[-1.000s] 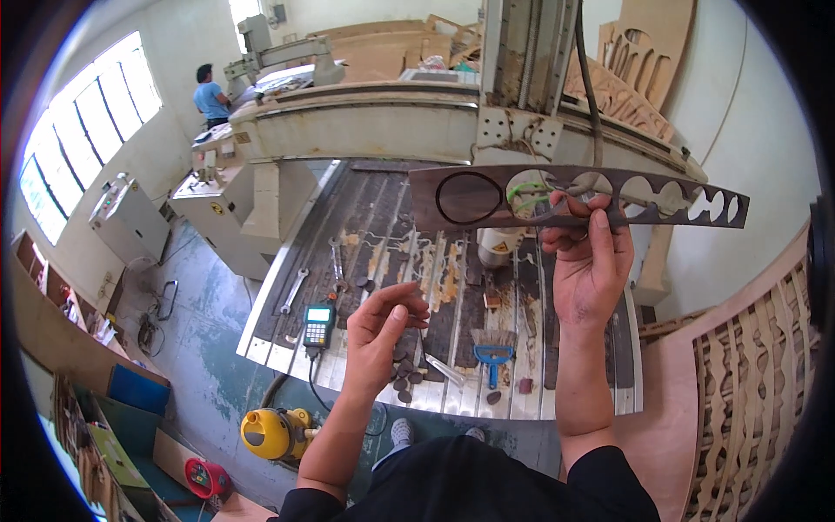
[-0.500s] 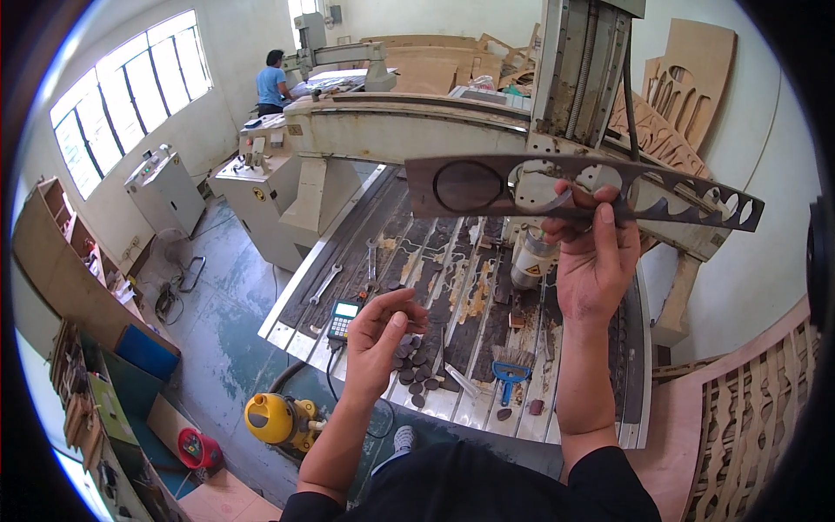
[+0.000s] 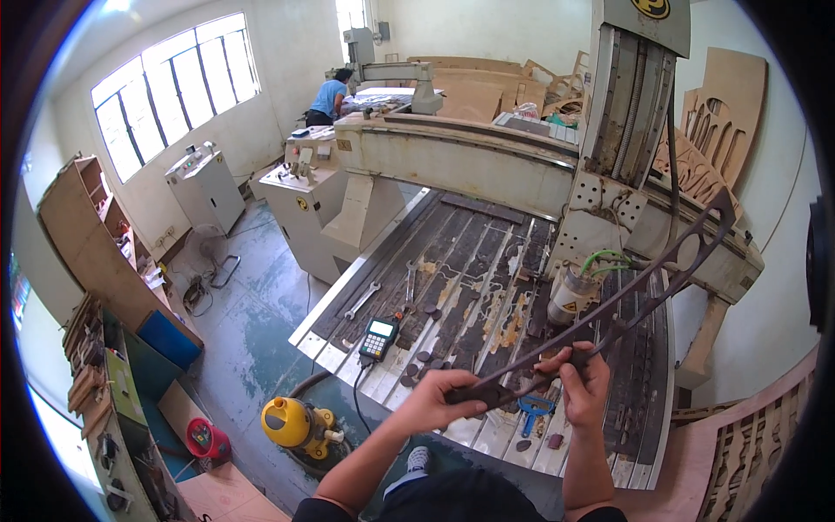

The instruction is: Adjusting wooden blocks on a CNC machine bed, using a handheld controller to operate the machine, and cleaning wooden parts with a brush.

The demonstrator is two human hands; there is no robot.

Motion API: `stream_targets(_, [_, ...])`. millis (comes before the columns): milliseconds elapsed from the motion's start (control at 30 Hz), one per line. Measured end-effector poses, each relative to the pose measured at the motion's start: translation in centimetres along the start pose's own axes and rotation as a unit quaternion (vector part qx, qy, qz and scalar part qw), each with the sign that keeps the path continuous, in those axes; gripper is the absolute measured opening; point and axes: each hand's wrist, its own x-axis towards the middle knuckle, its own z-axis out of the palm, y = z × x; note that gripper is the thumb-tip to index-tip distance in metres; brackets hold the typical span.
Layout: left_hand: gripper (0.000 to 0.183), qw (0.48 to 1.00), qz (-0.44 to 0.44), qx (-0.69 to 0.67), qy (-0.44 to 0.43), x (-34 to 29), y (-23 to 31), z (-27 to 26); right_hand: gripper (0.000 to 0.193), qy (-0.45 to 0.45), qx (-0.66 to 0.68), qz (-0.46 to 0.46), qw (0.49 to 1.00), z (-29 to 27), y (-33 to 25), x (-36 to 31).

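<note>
A long, thin dark strip point(image 3: 497, 394) with a row of round and oval cutouts slants up to the right in front of me. My left hand point(image 3: 445, 402) is closed on its near left end, thumb on one face. Along the lower edge, farther right, my right hand point(image 3: 583, 384) grips the same strip, its fingers bent at a cutout. Behind and below lies the slatted machine bed, with several small dark oval pieces point(image 3: 423, 358) near its front edge, partly hidden by my left hand. A blue-handled brush point(image 3: 533, 407) rests between my hands.
The router's spindle point(image 3: 570, 296) stands over the bed beyond the strip. Two wrenches point(image 3: 363, 300) and a handheld controller point(image 3: 379, 337) lie at the bed's left. A yellow vacuum point(image 3: 297, 426) stands on the floor. Far back, a person in blue point(image 3: 329, 97) leans over another machine.
My left hand has moved from empty to gripping the strip's left end. The strip has swung from nearly level to steeply slanted and come lower. The view has shifted; the far person now bends forward.
</note>
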Motion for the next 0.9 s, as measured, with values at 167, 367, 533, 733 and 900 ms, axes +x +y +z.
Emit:
stream_targets(167, [0.02,0.987,0.087,0.096,0.098,0.5,-3.3,4.4,0.042,0.155,0.11,-0.056,0.98,1.8,2.0,-0.2])
stream_targets(367, [0.02,0.964,0.173,0.161,0.123,1.0,-5.3,7.7,0.047,0.259,0.351,0.022,0.9,1.8,1.6,-0.5])
stream_targets(533, [0.032,0.98,0.178,0.086,0.035,1.1,-5.3,7.8,0.049,0.211,0.356,0.003,0.91,-0.3,1.9,0.3])
stream_targets(733, [0.033,0.99,0.004,-0.018,-0.138,1.7,-7.1,6.4,0.054,0.061,0.374,0.15,0.913,-0.3,1.9,0.2])
stream_targets(900, [0.03,0.983,-0.001,-0.052,-0.176,1.7,-7.2,6.1,0.053,-0.037,0.393,0.19,0.899,-0.2,3.0,-0.1])
